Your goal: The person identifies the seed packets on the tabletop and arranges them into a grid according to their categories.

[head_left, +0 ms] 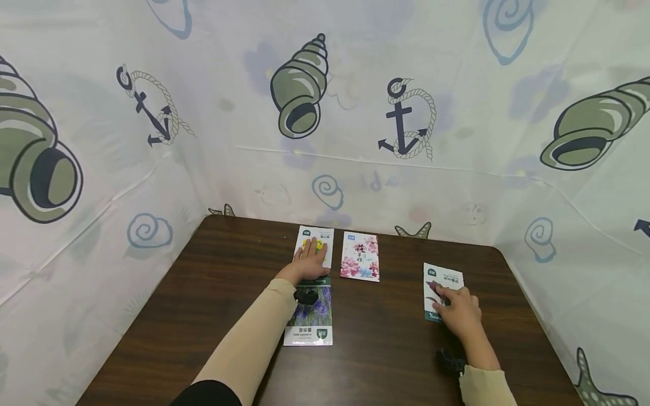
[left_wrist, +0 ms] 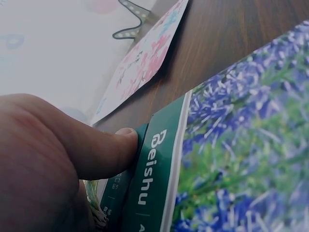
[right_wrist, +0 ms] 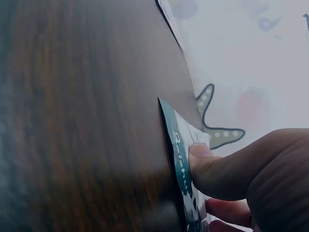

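Observation:
With its fingers spread, my left hand (head_left: 308,267) rests on a white seed packet (head_left: 316,232) with yellow flowers, covering much of its picture. In the left wrist view its thumb (left_wrist: 108,150) lies at the green edge of that packet. A purple-flowered seed packet (head_left: 320,310) lies just below, partly under the left wrist. On the right, my right hand (head_left: 461,313) pinches a white seed packet (head_left: 444,274) with a dark purple picture and green end. The right wrist view shows the thumb on this packet (right_wrist: 179,154), whose edge looks tilted from the table.
A pink-blossom packet (head_left: 359,256) lies right of the left hand, near the back edge of the dark wooden table (head_left: 376,338). Patterned cloth (head_left: 355,186) with shells and anchors surrounds the table at the back and sides.

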The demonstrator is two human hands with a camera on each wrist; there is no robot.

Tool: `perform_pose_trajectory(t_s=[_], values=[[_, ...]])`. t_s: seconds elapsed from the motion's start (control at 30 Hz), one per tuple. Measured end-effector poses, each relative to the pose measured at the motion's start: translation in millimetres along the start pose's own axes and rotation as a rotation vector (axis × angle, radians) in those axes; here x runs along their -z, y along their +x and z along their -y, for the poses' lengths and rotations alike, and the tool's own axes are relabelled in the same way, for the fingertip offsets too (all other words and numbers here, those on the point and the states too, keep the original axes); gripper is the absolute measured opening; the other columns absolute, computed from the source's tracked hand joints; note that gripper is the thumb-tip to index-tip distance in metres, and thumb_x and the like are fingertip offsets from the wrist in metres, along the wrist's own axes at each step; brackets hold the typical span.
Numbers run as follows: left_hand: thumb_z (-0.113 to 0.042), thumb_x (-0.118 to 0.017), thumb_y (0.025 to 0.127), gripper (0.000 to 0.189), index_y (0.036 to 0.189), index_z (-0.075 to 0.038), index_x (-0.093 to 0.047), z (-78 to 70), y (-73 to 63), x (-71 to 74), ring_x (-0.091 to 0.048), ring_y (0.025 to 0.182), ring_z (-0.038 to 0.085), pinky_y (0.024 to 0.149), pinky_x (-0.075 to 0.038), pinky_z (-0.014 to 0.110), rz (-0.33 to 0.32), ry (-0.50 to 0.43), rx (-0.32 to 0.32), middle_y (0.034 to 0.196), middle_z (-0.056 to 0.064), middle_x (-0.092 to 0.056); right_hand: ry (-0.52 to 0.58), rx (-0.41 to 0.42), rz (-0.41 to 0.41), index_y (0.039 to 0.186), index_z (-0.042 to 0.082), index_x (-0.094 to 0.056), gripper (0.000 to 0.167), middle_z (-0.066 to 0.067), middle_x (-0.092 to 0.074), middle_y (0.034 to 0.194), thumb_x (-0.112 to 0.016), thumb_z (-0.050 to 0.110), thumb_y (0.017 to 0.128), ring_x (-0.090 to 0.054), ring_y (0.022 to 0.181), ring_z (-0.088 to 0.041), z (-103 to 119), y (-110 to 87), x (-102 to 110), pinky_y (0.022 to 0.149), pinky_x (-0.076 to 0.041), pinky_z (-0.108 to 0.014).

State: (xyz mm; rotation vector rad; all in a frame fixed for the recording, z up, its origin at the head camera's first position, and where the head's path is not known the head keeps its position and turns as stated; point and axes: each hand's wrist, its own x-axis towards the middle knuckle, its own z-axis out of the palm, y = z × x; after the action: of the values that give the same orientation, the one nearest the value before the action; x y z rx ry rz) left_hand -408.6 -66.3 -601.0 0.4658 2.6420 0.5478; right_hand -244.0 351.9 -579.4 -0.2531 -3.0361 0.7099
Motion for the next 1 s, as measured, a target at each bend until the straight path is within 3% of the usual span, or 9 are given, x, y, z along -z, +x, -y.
perform_pose_trajectory(t_s=[0.1, 0.23, 0.3, 0.43, 0.53, 0.77, 1.0], values=[[-0.043, -0.056, 0.114, 0.086, 0.178, -0.022, -0.002, -1.8, -2.9, 1.0, 0.026, 0.168, 0.033, 0.137, 0.010, 0.059, -0.001, 0.000, 0.002, 0.181, 0.013, 0.028, 0.010, 0.013, -0.007, 0.147, 0.001, -0.067, 0.055, -0.030, -0.050, 0.126, -0.080, 0.026, 0.099, -0.045, 0.114, -0.049, 3, -2.3, -2, 0.093, -0.040, -0.063], [-0.041, -0.056, 0.114, 0.086, 0.178, -0.021, -0.003, -3.9, -6.6, 0.5, 0.027, 0.168, 0.034, 0.137, 0.011, 0.059, 0.007, -0.008, 0.001, 0.181, 0.015, 0.027, 0.076, 0.051, -0.009, 0.143, -0.007, -0.066, 0.055, -0.035, -0.046, 0.142, -0.081, 0.022, 0.099, -0.048, 0.131, -0.057, 3, -5.7, -8, 0.113, -0.042, -0.071], [-0.041, -0.056, 0.114, 0.086, 0.178, -0.021, -0.002, -4.9, -7.7, 0.5, 0.027, 0.168, 0.033, 0.137, 0.011, 0.059, 0.010, -0.004, 0.003, 0.181, 0.014, 0.027, 0.101, 0.081, -0.015, 0.141, -0.010, -0.066, 0.054, -0.036, -0.046, 0.146, -0.081, 0.020, 0.099, -0.052, 0.135, -0.057, 4, -8.3, -12, 0.116, -0.042, -0.072], [-0.040, -0.056, 0.114, 0.086, 0.178, -0.020, -0.003, -5.9, -8.6, 1.5, 0.026, 0.169, 0.034, 0.137, 0.010, 0.059, -0.005, -0.008, -0.006, 0.181, 0.015, 0.026, 0.075, 0.135, -0.041, 0.135, -0.008, -0.070, 0.052, -0.030, -0.057, 0.130, -0.085, 0.022, 0.096, -0.062, 0.111, -0.045, 11, -15.1, -16, 0.102, -0.052, -0.063], [-0.040, -0.057, 0.114, 0.086, 0.178, -0.019, -0.004, -6.3, -8.5, 2.9, 0.026, 0.168, 0.034, 0.137, 0.011, 0.059, -0.010, -0.014, -0.011, 0.181, 0.015, 0.026, 0.046, 0.159, -0.052, 0.129, -0.004, -0.074, 0.050, -0.021, -0.061, 0.114, -0.088, 0.027, 0.093, -0.057, 0.095, -0.032, 19, -21.2, -18, 0.087, -0.050, -0.051], [-0.041, -0.055, 0.114, 0.086, 0.178, -0.020, -0.002, -5.2, -6.8, 3.1, 0.029, 0.167, 0.032, 0.137, 0.012, 0.058, 0.005, -0.019, -0.002, 0.180, 0.013, 0.029, 0.005, 0.165, -0.030, 0.123, 0.003, -0.078, 0.050, -0.010, -0.058, 0.103, -0.092, 0.036, 0.089, -0.050, 0.094, -0.025, 31, -30.7, -22, 0.082, -0.044, -0.043], [-0.041, -0.057, 0.114, 0.086, 0.178, -0.021, -0.004, -3.7, -5.8, 1.2, 0.028, 0.168, 0.032, 0.137, 0.010, 0.059, -0.007, -0.021, -0.012, 0.181, 0.013, 0.027, 0.006, 0.220, -0.047, 0.111, 0.007, -0.081, 0.036, -0.007, -0.060, 0.098, -0.095, 0.029, 0.086, -0.051, 0.092, -0.025, 40, -38.2, -21, 0.079, -0.043, -0.040]])
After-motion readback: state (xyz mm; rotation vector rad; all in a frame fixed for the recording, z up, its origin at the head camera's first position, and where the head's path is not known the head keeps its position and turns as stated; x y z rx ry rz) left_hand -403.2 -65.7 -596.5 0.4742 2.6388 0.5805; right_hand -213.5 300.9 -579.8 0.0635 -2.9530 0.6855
